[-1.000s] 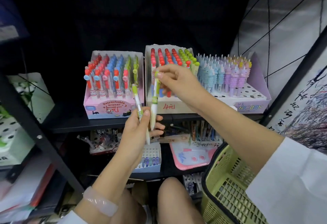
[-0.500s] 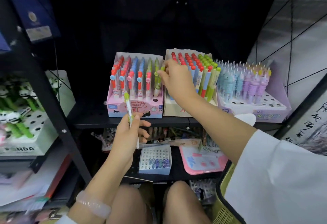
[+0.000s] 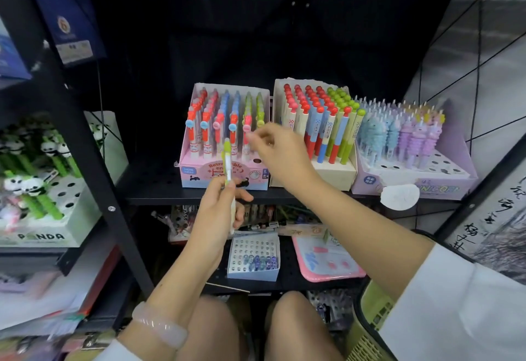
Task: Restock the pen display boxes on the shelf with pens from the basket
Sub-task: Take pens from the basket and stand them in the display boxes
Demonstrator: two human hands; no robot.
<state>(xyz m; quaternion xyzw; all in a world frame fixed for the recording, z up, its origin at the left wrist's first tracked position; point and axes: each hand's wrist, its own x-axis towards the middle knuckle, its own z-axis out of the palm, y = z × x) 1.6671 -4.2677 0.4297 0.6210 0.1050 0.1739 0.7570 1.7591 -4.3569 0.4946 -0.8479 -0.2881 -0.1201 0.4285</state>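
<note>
Since half a second ago your right hand (image 3: 280,151) has drawn back from the green column of the pink display box (image 3: 225,174), and the pen it was setting there is no longer in its fingers. Your left hand has stayed where it was.

Head view: your right hand hovers in front of the pink box's front right corner, its fingertips bunched loosely and blurred; whether they pinch anything, you cannot tell from this picture. Your left hand (image 3: 217,212) grips one pen (image 3: 227,161) between thumb and curled fingers, just in front of the shelf's (image 3: 159,195) front edge.

That pen has a lime-green top, a white barrel with a small print, and a green band where your thumb sits. Its long axis runs near vertical, the green end pointing up across the box's front panel, the pale lower end pointing down past your palm (a slight lean, nothing more).

On the shelf, the pink box stands at the left, with red, blue and green pens upright in columns and one open hole at its front right corner. Touching its right side is a cream box (image 3: 313,172) of ball-topped pens, then a lilac unicorn box (image 3: 415,187). The green basket (image 3: 370,320) sits at the lower right beside your knee.
</note>
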